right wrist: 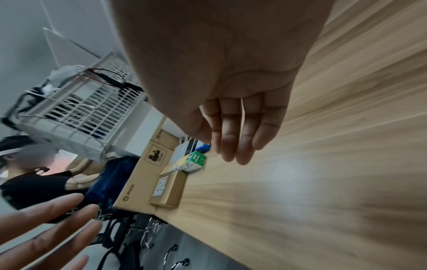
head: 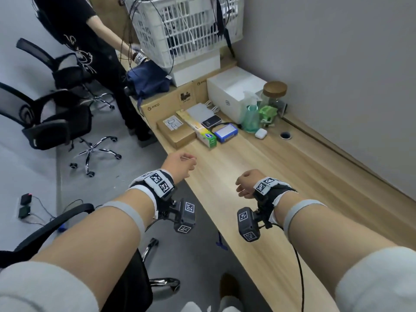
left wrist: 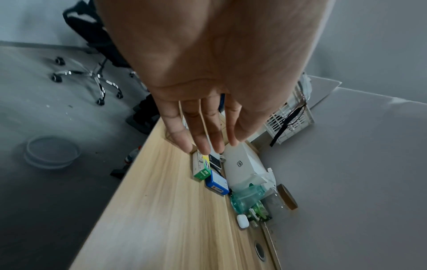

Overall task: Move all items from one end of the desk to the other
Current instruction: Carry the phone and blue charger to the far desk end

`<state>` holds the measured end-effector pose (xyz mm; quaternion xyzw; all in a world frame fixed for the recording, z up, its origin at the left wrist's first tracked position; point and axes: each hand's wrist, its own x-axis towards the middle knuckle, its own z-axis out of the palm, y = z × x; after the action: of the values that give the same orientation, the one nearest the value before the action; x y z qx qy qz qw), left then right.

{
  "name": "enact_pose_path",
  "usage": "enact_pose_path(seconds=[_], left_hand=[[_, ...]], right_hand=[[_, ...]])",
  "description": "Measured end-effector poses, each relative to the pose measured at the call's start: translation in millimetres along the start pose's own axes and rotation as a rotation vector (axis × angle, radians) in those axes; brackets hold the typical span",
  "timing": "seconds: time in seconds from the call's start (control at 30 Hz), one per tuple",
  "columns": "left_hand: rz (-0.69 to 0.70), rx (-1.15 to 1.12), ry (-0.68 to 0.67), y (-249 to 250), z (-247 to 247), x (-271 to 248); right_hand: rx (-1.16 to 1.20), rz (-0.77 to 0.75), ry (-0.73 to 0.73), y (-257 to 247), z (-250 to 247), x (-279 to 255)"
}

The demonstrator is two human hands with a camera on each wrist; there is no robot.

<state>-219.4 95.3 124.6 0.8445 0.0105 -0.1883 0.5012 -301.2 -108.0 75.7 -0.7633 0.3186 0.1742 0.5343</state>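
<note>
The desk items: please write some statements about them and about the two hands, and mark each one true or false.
1. Both the left hand and the right hand hold nothing. True.
2. The white earbud case lies inside the white basket. False: it lies on the desk, beside the green spray bottle.
3. The glass jar has a wooden lid. True.
4. The blue device is stacked on top of the white box. False: it lies flat on the desk, in front of the box.
5. The items are grouped at the far end of the desk. True.
</note>
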Motion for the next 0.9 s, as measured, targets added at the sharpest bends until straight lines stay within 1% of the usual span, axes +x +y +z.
enact_pose_path(seconds=[0.13,0.2,0.37,0.47,0.57,0.7,0.8,0.87,0.9], left_hand=[[0.035,0.045,-0.072,13.0,5.6,58.8],[0.048,0.074,-0.092,16.7,12.0,89.2],[0.061,0.138,-0.186,19.5,29.4,168.3],[0.083,0.188,-0.24,12.4,36.2,224.5],[0.1,0.256,-0.26,4.0,40.4,277.1],[0.107,0.322,-0.271,-2.7,44.2,337.9],[0.178,0.415,-0.275,-0.7,46.4,372.2],[0.233,0.481,-0.296,3.2,47.6,390.0],[0.256,0.519,-0.316,5.5,49.2,398.6]], right_hand=[[0.03,0.054,-0.022,-23.1,-9.4,39.0],[0.053,0.068,-0.007,-30.9,-13.1,58.6],[0.069,0.095,0.054,-49.8,-12.5,110.9],[0.057,0.116,0.098,-68.0,-7.3,146.9],[0.051,0.164,0.185,-88.6,2.2,182.8],[0.083,0.263,0.226,-113.4,18.0,230.4],[-0.01,0.266,0.265,-125.3,25.7,270.5],[-0.063,0.255,0.304,-131.9,28.9,290.9],[-0.102,0.251,0.298,-133.6,30.1,300.2]])
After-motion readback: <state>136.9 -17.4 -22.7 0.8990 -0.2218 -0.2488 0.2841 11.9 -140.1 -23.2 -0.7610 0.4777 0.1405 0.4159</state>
